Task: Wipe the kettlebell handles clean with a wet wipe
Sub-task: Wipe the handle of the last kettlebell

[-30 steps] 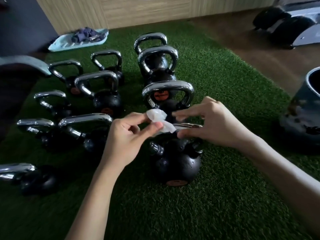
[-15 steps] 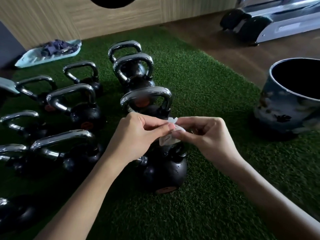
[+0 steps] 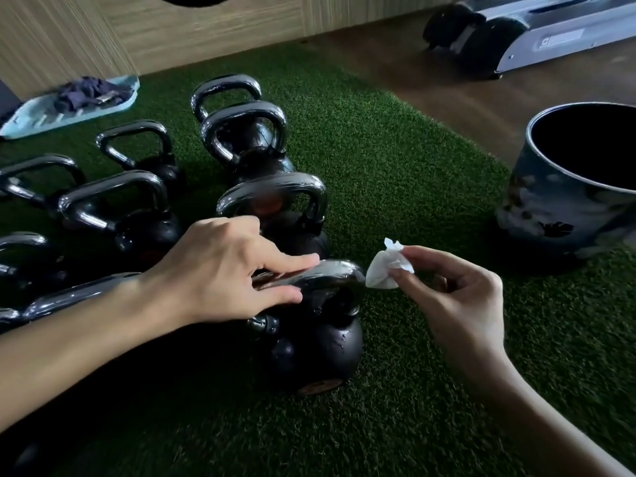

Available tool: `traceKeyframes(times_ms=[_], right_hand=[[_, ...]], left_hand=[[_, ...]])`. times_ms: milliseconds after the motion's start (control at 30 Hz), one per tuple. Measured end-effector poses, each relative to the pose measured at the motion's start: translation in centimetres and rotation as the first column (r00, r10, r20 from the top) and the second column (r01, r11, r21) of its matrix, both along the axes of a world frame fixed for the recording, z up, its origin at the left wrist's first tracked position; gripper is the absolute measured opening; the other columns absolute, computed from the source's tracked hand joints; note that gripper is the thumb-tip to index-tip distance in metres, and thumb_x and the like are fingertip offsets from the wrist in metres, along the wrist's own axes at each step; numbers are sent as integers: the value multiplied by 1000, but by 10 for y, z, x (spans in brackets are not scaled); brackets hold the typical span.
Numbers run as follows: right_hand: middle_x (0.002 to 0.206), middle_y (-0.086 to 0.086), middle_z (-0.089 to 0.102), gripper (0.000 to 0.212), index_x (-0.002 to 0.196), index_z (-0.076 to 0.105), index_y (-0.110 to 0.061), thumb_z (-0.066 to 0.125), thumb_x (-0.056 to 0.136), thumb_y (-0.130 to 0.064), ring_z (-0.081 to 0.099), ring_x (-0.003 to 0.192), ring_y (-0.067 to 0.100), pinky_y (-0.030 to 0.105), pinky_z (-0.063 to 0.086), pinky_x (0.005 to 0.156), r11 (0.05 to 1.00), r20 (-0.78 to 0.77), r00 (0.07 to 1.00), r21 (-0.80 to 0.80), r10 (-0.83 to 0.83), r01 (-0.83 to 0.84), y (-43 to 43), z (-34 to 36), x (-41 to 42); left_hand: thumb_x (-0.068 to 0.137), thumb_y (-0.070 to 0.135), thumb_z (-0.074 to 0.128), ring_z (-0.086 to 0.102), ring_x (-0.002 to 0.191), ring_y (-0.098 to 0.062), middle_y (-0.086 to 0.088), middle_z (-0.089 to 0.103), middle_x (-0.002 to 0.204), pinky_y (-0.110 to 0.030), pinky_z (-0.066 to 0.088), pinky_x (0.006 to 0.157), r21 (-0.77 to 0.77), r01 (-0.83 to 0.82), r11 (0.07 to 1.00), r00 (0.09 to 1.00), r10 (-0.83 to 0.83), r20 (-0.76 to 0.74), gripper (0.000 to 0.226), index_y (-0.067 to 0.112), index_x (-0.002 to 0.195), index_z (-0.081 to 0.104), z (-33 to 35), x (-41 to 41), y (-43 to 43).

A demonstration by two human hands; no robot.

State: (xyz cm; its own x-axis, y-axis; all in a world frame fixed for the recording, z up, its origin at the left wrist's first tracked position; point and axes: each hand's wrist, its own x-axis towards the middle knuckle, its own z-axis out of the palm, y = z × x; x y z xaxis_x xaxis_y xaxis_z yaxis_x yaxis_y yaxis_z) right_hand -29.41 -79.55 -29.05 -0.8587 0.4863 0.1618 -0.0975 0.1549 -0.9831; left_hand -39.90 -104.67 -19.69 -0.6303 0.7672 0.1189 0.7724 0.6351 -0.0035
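Looking down on coarse green artificial turf [image 3: 395,173]. Passing, far left, a pale blue ridged tray [image 3: 31,115] heaped with crumpled dark cloth [image 3: 89,92], then rows of round matte-black kettlebells [image 3: 144,232] topped with glossy chrome loops. Clasping the smooth, mirror-bright handle [image 3: 334,273] of the nearest kettlebell [image 3: 309,352] with the left hand [image 3: 220,270], laying fingers along its far side and pressing the thumb against the near side. Pinching a scrunched white wet wipe [image 3: 382,270] between thumb and fingertips of the right hand [image 3: 457,297], holding it right at the handle's rounded right bend, touching or not being impossible to tell. Reaching, farther right, a round dark glazed pot [image 3: 557,208] standing at the turf's edge.
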Motion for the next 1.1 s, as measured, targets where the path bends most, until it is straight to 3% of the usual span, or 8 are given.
traceKeyframes(times_ms=[133, 267, 367, 433, 600, 733, 867, 1100], right_hand=[[88, -11, 78, 21, 98, 80, -26, 85, 81, -16, 74, 84, 10, 47, 60, 81, 992, 33, 992, -37, -123, 124, -13, -16, -2], [84, -15, 77, 19, 93, 80, -29, 85, 78, -18, 72, 80, 1, 42, 58, 85, 978, 85, 978, -76, -188, 195, -40, -29, -22], [82, -16, 77, 20, 93, 80, -30, 87, 76, -22, 72, 82, 0, 35, 57, 83, 970, 107, 970, -76, -220, 229, -53, -38, -37], [83, -18, 76, 21, 93, 80, -31, 88, 74, -25, 71, 83, 3, 36, 57, 81, 972, 116, 967, -37, -227, 233, -59, -46, -41], [82, -19, 75, 20, 93, 81, -30, 88, 74, -32, 71, 85, 9, 40, 56, 81, 958, 60, 957, -8, -285, 286, -63, -44, -57], [84, -16, 74, 21, 98, 81, -32, 85, 77, -30, 66, 82, 10, 27, 51, 74, 939, -28, 941, 63, -338, 339, -62, -27, -77], [79, -19, 73, 18, 93, 81, -32, 87, 76, -32, 52, 72, 4, 11, 36, 67, 933, -46, 944, 144, -328, 331, -76, -32, -72], [71, -26, 62, 22, 93, 81, -28, 86, 72, -25, 51, 73, 6, 15, 42, 69, 922, -143, 926, 124, -348, 366, -107, -17, -83]], left_hand=[[78, 75, 62, 37, 62, 9, 19, 43, 68, -28, 44, 65, 25, -161, 987, 983, 159, 90, 39, 69, 116, 57, 7, -14, 16], [75, 66, 75, 55, 67, 18, 34, 65, 69, -19, 46, 70, -8, -247, 969, 925, 239, 294, 34, 65, 107, 64, 11, -49, 34], [69, 69, 77, 64, 88, 10, 26, 74, 86, -29, 55, 90, 10, -296, 955, 890, 273, 365, 35, 66, 103, 66, 5, -65, 36], [70, 71, 76, 65, 92, 7, 25, 74, 87, -30, 54, 92, -1, -315, 949, 881, 292, 373, 36, 65, 104, 67, 3, -70, 35], [73, 72, 71, 63, 101, 8, 31, 73, 93, -32, 51, 101, -71, -273, 959, 861, 277, 427, 37, 65, 109, 65, 6, -85, 30], [84, 57, 71, 58, 109, 16, 33, 67, 117, -21, 42, 109, -180, -162, 970, 832, 233, 504, 34, 56, 119, 67, 18, -99, 27], [85, 46, 76, 59, 113, 12, 36, 66, 115, -23, 38, 114, -193, -116, 974, 769, 211, 604, 35, 45, 119, 71, 21, -112, 30], [83, 42, 78, 56, 121, 5, 31, 69, 117, -29, 30, 119, -195, -146, 970, 688, 241, 684, 28, 47, 111, 75, 16, -127, 32]])
